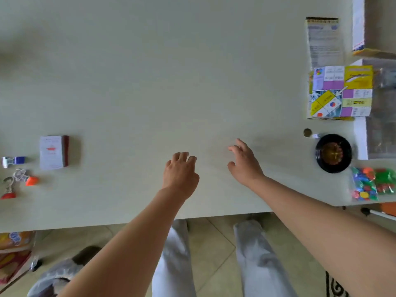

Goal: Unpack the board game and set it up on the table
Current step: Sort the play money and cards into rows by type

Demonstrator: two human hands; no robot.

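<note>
Both my hands hover over the bare middle of the pale table (150, 82), holding nothing. My left hand (181, 172) has loosely curled fingers; my right hand (244, 161) has its fingers spread. A folded game board (340, 92) with yellow, purple and white squares lies at the right. Behind it sits a printed rule sheet (323, 41). A black round spinner (333, 153) stands near the right edge, beside bags of coloured plastic pieces (372, 183). At the left lie a card deck (53, 152) and standing character pawns (20, 181).
A white box (362, 138) stands open at the far right, with another box part (360, 24) behind it. A small coin-like disc (307, 132) lies by the spinner. A blue-and-white clip (14, 161) lies at the left. Below the table edge are my legs and packets on the floor.
</note>
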